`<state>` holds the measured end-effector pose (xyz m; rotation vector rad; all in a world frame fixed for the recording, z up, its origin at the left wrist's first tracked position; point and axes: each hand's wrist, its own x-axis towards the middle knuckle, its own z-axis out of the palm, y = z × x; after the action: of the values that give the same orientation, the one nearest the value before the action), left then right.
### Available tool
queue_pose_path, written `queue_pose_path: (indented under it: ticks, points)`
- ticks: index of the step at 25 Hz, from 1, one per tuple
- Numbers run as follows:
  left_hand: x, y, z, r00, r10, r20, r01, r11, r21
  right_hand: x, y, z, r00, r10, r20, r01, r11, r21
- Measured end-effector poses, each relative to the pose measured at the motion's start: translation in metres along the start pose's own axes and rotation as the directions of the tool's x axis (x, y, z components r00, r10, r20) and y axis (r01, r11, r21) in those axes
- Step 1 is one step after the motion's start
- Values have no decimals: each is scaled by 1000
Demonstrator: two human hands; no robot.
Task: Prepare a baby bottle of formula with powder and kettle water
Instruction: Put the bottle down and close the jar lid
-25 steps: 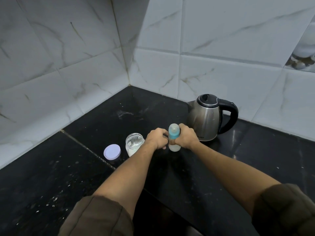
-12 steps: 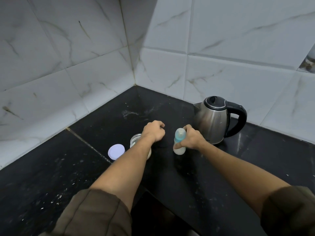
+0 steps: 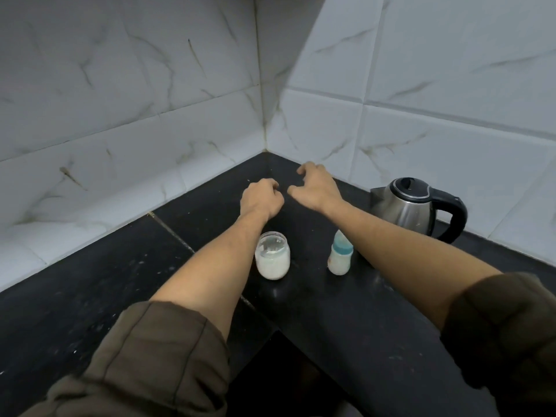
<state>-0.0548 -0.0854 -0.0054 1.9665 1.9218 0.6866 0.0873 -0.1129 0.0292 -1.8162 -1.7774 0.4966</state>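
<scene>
Counter point(image 3: 361, 326): one bottle point(image 3: 340, 257), jar point(image 3: 272, 260), kettle point(image 3: 403, 209)

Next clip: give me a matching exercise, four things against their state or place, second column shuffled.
Things:
1. jar
2. baby bottle
3. kettle
4. right hand

States:
A. steel, farthest right
B. lidless, white powder inside
C. holds nothing, fingers loosely curled
D. teal collar, standing upright

Pairs: 1-B, 2-D, 3-A, 4-C.
</scene>
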Motion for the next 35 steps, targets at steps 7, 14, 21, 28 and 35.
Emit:
queue_pose_path:
  ticks: [7,14,21,28,35]
  points:
    - [-3,-74,-47,988,-129,-84,131,991,14,16,-58,86,924,-109,367,192,961,-199]
    - [-8,-148,-52,972,-233,-27,234,972,7,17,-72,176,794,-88,601,346,879,-328]
    - [3,-191,-47,960,-276,50,274,961,33,19,-68,223,702,58,710,379,814,-440]
    - [8,-198,-29,954,-288,82,287,958,21,21,-67,229,743,-47,668,428,800,-420]
    - [1,-158,-17,956,-270,113,279,957,-75,34,-59,142,970,-128,205,134,991,-19]
